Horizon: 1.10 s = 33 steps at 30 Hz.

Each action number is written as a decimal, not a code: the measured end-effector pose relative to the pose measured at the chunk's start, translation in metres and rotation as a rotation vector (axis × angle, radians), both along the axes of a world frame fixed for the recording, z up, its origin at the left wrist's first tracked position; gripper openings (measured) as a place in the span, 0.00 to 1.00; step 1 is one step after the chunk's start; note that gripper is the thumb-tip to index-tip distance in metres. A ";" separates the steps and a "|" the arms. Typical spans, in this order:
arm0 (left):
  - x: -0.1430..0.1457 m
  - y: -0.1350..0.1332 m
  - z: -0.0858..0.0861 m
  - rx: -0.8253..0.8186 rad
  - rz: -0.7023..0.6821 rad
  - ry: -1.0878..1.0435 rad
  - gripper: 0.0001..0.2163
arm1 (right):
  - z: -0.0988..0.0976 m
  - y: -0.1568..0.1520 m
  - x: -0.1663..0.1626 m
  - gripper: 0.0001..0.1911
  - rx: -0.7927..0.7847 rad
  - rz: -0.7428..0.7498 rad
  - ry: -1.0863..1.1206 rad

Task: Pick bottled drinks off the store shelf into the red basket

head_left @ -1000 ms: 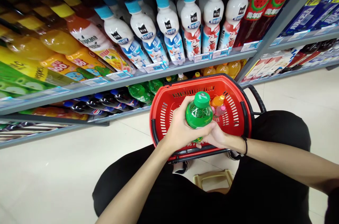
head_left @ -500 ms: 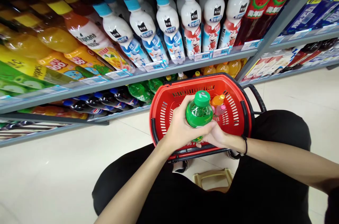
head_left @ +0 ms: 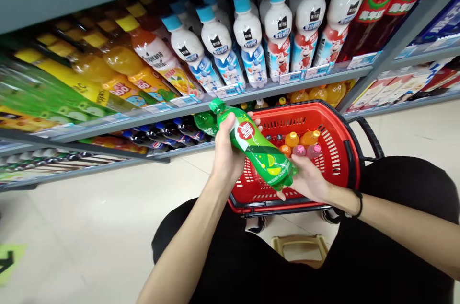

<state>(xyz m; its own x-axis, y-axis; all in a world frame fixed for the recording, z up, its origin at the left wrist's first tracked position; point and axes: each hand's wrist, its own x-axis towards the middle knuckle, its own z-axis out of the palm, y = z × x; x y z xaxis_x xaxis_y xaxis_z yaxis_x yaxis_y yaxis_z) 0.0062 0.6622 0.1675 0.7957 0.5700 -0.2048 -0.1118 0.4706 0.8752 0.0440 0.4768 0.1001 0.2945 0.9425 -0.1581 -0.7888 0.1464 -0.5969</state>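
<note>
I hold a green soda bottle (head_left: 258, 148) tilted, its green cap pointing up and left toward the shelves. My left hand (head_left: 227, 153) wraps around its upper body. Under the bottle's base sits my right hand (head_left: 308, 180), fingers cupped on it. The bottle hangs over the left part of a red shopping basket (head_left: 341, 150) on the floor, which holds several small bottles with orange, red and pink caps (head_left: 299, 143).
Grey shelves (head_left: 251, 95) in front carry white milk-drink bottles (head_left: 276, 35), orange juice bottles (head_left: 143, 64), red watermelon bottles and, lower down, dark cola and green soda bottles (head_left: 161, 131). A small wooden stool (head_left: 300, 246) sits between my black-clad legs. Pale tiled floor lies to the left.
The bottle stood upright over the basket with its cap toward me; now it is tipped leftward with the label showing. The view has shifted left.
</note>
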 end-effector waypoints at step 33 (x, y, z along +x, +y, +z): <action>-0.010 0.022 0.017 -0.153 -0.024 -0.039 0.10 | -0.008 -0.020 0.005 0.37 -0.273 -0.481 -1.150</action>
<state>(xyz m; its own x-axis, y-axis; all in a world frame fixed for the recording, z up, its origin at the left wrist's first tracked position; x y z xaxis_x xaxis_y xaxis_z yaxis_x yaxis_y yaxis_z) -0.0041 0.6842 0.1844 0.8180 0.5151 -0.2561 -0.1317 0.6010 0.7883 0.0486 0.4572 0.0922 0.6912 0.6804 0.2435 0.2991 0.0374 -0.9535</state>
